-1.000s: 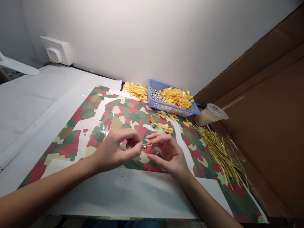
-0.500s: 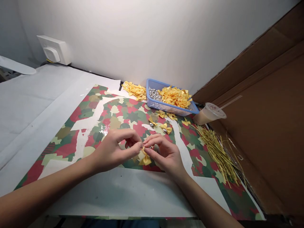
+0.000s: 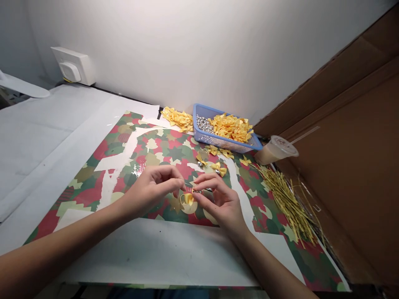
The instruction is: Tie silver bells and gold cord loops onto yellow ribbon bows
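Right hand (image 3: 225, 204) pinches a yellow bow (image 3: 188, 199), long axis slanted, loop pointing away from the blue basket (image 3: 215, 140); left hand (image 3: 153, 187): tips together, can't tell on what.

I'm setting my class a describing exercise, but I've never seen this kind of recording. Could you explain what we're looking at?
There is no machine here, just a person's two bare hands. Every picture comes from one camera worn on the head, looking forward and down.

A patterned cover lies on the table. At its back stands a blue basket holding silver balls and bows, with a yellow pile beside it. Loose bows lie in front. To the right are a cup and a bundle of strands.

The right hand holds a yellow bow at its fingertips. The left hand is pinched beside it; whether it grips a thin strand is too small to tell.
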A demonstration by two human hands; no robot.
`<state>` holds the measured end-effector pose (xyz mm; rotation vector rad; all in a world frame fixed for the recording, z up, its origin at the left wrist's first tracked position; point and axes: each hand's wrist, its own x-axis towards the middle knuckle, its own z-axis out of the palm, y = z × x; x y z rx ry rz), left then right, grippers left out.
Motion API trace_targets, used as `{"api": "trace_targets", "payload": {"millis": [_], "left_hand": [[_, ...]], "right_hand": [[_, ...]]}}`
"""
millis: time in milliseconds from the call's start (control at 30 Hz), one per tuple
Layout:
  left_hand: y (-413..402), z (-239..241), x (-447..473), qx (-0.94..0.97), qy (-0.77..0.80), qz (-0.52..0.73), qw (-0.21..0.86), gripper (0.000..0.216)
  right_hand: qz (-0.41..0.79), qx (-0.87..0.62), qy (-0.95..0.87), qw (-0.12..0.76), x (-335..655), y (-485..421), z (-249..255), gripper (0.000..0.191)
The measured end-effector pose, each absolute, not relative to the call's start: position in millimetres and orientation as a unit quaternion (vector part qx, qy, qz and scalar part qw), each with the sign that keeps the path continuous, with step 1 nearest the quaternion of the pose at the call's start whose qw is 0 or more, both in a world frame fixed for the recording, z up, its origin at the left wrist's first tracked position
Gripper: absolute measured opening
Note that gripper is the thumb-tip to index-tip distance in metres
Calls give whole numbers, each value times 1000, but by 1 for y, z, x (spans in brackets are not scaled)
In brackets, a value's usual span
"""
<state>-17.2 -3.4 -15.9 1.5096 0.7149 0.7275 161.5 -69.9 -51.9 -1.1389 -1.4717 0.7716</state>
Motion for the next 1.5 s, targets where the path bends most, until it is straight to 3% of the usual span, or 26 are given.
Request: {"api": "trace_targets", "payload": {"millis": [100, 267, 433, 600, 1233, 1500], "left_hand": [[-3, -16, -17, 647, 307, 311, 625, 17], [-2, -17, -17, 636, 323, 304, 631, 17], [-2, -17, -18, 627, 329, 304, 637, 17], [-2, -17, -16, 617, 307, 283, 667, 15], [-1, -23, -15, 562, 334, 274, 705, 15], [-1, -19, -14, 540, 331, 301, 713, 15]], "right_hand": [[372, -470, -605, 525, 162, -70, -50, 3], [442, -467, -568, 514, 164, -70, -46, 16], [333, -487, -627, 509, 162, -72, -47, 3], [225, -483, -680, 504, 160, -72, -49, 12], [224, -510, -666, 496, 158, -75, -45, 7], [433, -431, -575, 544, 160, -75, -51, 9]]}}
